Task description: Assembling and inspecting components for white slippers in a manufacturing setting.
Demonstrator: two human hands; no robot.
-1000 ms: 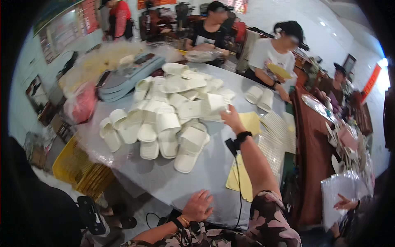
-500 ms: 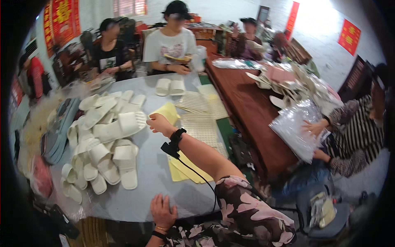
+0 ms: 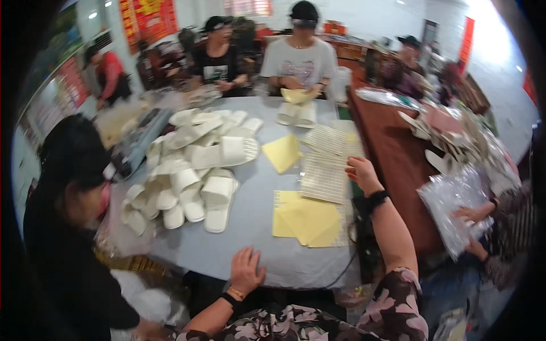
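Right hand (image 3: 364,174) — held out at the right side of the grey bench (image 3: 253,196), fingers loosely curled, just beside finely patterned sheets (image 3: 324,181); cannot tell whether touching or gripping. Left hand (image 3: 247,273) — rests palm down at the near edge, fingers slightly spread. Yellow sheets (image 3: 307,219): lie overlapping between both hands. Single yellow sheet (image 3: 281,153): lies farther off, right of the slipper heap. White slippers (image 3: 205,154): heaped on the left half. Slipper pair (image 3: 297,116): far edge, before a person in a white shirt (image 3: 284,62).
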